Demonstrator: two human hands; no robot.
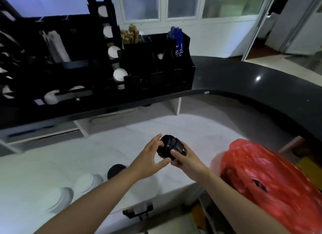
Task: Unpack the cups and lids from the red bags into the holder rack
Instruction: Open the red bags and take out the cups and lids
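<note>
Just left of the red bag [268,186], above the white worktop [108,146], a short stack of black lids [171,147] is held between both hands. The right hand [185,159] has its grip closed around the stack's near end; the left hand [150,158] has thumb and fingers spread, cupping the far end, grip loose. Thin ribbed plastic, likely light, a bit slick and prone to sliding apart, so it is best held by both ends, squeezed gently along its length. Farther from the bag, up on the dark counter, stands the black holder rack [111,47], white cups showing in its round openings.
</note>
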